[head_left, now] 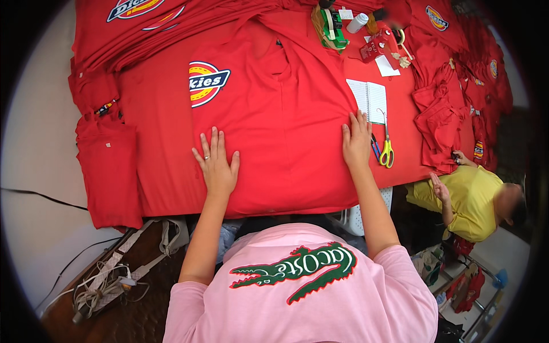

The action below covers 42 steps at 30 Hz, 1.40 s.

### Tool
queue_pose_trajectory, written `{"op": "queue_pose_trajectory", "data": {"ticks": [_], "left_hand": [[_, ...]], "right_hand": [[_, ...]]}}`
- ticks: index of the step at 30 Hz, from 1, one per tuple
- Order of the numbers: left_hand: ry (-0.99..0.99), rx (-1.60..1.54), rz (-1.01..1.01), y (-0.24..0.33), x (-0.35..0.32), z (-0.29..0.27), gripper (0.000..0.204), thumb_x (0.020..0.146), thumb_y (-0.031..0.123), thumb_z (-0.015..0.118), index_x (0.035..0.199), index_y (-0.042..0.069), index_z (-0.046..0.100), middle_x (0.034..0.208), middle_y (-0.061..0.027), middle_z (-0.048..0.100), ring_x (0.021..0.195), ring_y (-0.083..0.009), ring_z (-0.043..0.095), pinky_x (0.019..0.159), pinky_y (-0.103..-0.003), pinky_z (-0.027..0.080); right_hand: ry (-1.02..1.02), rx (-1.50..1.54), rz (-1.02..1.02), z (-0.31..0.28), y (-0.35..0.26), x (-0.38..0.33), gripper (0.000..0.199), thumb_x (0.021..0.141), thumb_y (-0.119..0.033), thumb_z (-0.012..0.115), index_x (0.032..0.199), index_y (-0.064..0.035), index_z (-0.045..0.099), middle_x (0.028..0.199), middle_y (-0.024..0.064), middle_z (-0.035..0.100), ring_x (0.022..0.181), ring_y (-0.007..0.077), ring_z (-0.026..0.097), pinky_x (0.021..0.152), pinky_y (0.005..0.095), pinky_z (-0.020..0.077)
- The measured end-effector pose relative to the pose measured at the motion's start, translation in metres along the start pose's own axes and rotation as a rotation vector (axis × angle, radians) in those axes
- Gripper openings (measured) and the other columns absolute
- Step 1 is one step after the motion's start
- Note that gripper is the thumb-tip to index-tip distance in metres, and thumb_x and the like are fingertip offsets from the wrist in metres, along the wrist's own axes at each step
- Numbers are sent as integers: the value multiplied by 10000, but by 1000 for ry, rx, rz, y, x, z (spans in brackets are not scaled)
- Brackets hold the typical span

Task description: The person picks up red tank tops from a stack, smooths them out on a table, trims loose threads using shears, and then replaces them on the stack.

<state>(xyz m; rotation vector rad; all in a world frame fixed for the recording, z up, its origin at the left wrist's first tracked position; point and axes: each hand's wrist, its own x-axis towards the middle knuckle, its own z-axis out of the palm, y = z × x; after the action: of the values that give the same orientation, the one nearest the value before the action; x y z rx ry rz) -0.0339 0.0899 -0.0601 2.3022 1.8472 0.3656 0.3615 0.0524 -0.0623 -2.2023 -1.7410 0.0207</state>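
A red T-shirt (274,154) with a round printed logo lies spread on the red-covered table (166,148), its neck opening toward the far side. My left hand (218,164) rests flat on the shirt's left edge, fingers stretched and a ring on one of them. On the opposite edge, my right hand (357,142) also presses flat with fingers extended. Neither hand grips anything. Close to my right hand are yellow-handled scissors (387,153), a blue pen (375,146) and a spiral notebook (370,98).
Folded red shirts (108,166) lie at left; more red garments (440,114) are heaped at right. A green tape dispenser (330,28) and white bottle (357,23) stand at the back. A person in yellow (466,200) is at the right. Cables (106,291) tangle at lower left.
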Motion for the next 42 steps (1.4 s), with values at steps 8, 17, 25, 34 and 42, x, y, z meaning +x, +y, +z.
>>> {"op": "queue_pose_trajectory", "data": {"ticks": [8,17,25,34,42], "left_hand": [[-139,-115,506,64,96,25,669,968,308,622,1577,99,440,1679,-67,370,1592,-325,233,1275,-614,137],[1,-68,245,36,136,27,727,983,418,603,1626,161,384,1720,-52,294,1599,-318,213,1282,-600,109],[154,-2,168,42,132,46,693,1030,435,547,1622,120,376,1719,-111,284,1591,-364,220,1269,-604,139],[-101,-134,246,66,-59,12,700,979,323,619,1612,122,399,1712,-149,282,1582,-377,245,1264,-597,174],[277,-228,-374,-9,-204,13,711,953,316,713,1559,64,438,1660,-221,340,1543,-422,285,1258,-546,188]], "right_hand": [[-165,445,-409,41,-130,37,547,1016,-142,564,1542,-31,464,1583,183,483,1497,350,425,1256,498,298],[16,-61,-174,46,-79,98,678,1045,-414,544,1617,-97,365,1660,157,379,1551,329,322,1272,518,232],[108,3,-118,66,-103,75,669,1038,-424,551,1602,-96,402,1657,192,372,1552,357,313,1267,528,234],[-296,79,-490,-17,-73,-80,630,1031,-336,568,1617,-177,401,1695,155,317,1566,341,297,1272,511,229],[-235,23,-298,-54,33,-129,648,1023,-344,596,1617,-168,404,1706,147,300,1574,352,275,1273,506,221]]}}
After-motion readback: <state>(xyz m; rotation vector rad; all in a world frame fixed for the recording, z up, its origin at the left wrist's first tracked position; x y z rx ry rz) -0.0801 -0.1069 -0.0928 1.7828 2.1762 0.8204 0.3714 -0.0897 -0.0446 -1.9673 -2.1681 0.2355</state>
